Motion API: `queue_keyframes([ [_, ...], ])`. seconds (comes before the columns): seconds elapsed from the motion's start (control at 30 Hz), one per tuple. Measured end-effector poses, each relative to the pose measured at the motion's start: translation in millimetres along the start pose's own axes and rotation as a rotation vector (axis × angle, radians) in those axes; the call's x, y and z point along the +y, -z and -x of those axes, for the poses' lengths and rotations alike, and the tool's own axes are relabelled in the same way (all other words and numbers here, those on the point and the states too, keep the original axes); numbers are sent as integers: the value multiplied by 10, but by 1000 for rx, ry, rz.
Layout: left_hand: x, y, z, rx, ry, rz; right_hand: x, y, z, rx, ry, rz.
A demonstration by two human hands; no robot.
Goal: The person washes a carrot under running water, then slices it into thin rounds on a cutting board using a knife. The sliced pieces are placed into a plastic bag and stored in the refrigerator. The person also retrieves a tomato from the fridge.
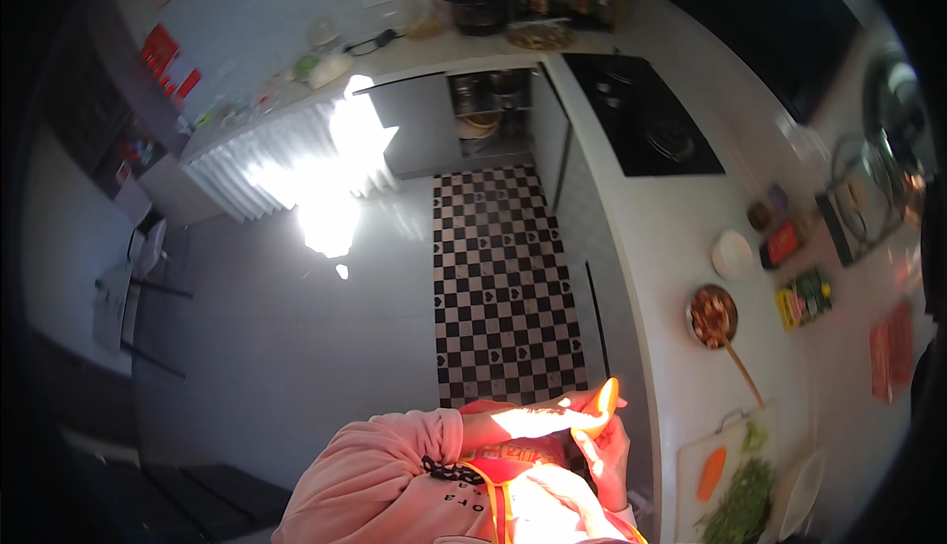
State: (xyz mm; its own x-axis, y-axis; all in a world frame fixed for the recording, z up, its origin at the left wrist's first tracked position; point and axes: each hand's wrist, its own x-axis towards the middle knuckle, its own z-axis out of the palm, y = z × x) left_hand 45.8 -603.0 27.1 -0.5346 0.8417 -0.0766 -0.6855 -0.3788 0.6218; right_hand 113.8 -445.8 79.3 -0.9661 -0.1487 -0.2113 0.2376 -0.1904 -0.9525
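Both hands meet in front of the red apron [510,462], at the counter's edge, around a long orange vegetable [608,398], which looks like a carrot and is partly washed out by glare. My left hand [584,417] reaches across and grips it. My right hand [608,449] holds its lower end. Whether a tool is between the fingers cannot be told. On the counter to the right, a white cutting board [688,462] carries a carrot piece [712,474] and chopped greens [740,507].
Beyond the board stand a metal bowl of red food [712,315] with a wooden stick, a white bowl [732,254] and a yellow-green packet [804,300]. A black cooktop [644,115] is farther up the counter. A checkered mat [503,285] lies on the floor beside an open cabinet [492,111].
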Motion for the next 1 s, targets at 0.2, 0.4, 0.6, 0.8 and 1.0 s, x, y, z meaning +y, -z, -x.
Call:
queue_keyframes([
  [0.2,690,136,403,283,-271,-321,-106,-51,-744,-147,-90,-22],
  [0.4,453,1070,1159,845,-325,-357,-198,-212,-1630,-280,-113,94],
  [0.6,619,983,1877,1312,-387,-202,-91,-731,-2463,-471,-131,158],
  [0.8,907,1463,2475,1491,-432,54,27,-1989,-3189,-598,-197,288],
  [1.0,1732,2164,3304,1532,-528,-191,233,-3256,-3894,-638,-392,305],
])
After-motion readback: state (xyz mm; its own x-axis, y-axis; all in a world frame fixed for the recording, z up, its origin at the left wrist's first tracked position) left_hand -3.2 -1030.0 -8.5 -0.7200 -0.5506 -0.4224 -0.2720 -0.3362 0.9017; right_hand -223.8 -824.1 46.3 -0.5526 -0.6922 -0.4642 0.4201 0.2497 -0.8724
